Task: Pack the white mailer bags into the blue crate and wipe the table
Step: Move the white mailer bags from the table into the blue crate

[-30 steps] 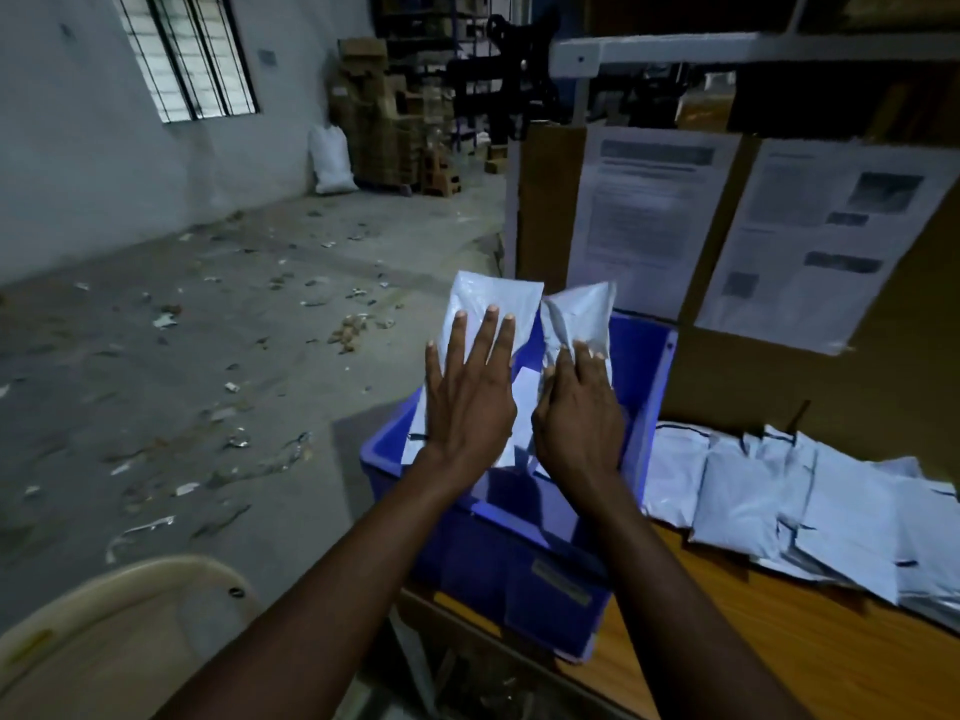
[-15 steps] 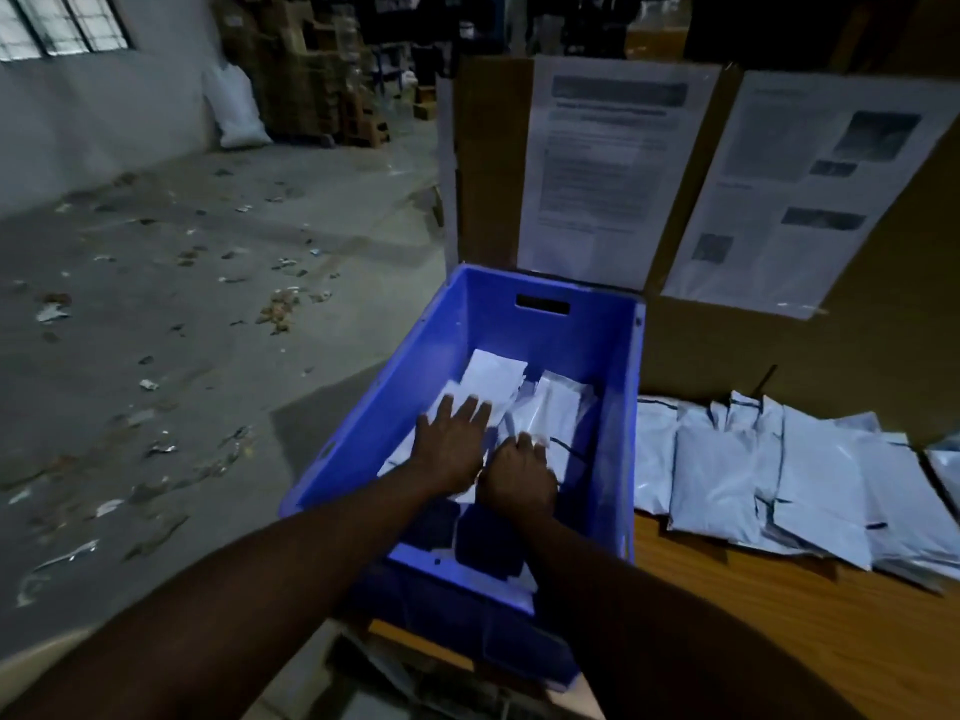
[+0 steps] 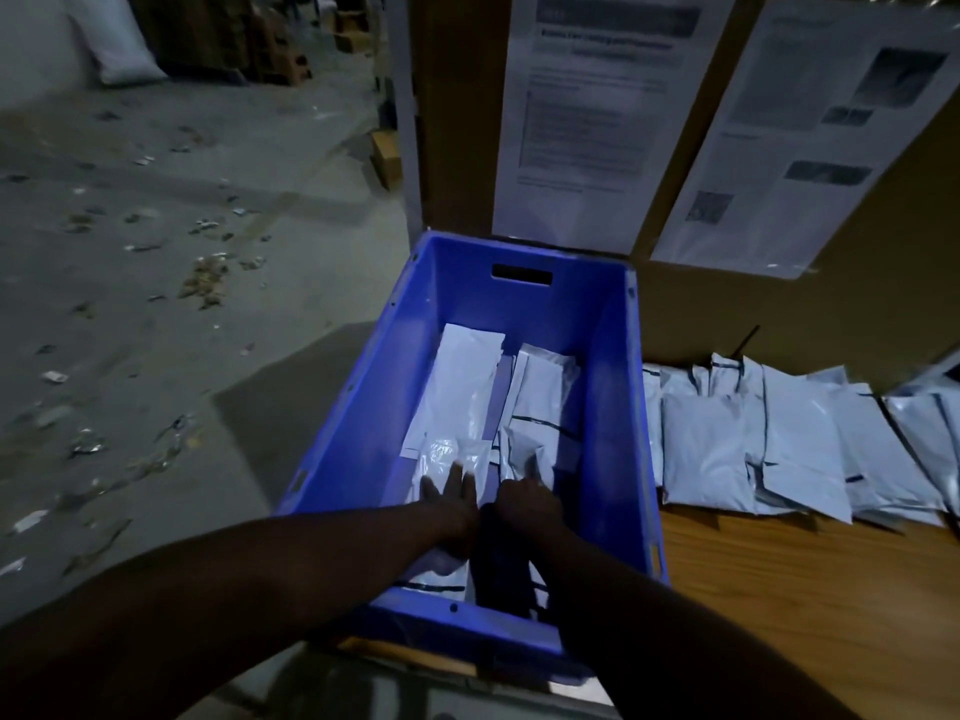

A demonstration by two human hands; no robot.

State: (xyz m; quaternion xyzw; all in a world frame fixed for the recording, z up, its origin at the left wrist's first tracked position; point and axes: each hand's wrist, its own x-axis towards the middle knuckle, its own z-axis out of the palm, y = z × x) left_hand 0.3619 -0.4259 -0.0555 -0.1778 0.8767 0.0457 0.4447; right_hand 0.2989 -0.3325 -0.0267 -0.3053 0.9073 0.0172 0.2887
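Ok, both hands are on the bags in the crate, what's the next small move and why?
Probably lift the left hand and right hand out of the crate and reach for the pile on the table: the packed bags lie flat under them, and many bags wait unpacked beside the crate.

Blue crate (image 3: 363,407) sits at the table's (image 3: 779,589) left end, white mailers (image 3: 457,387) flat inside (two rows-ish), bigger pile (image 3: 727,449) overlapping just beside it.

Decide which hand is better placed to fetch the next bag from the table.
Probably the right hand: the bags on the table lie right of the crate; the left hand is farther off.
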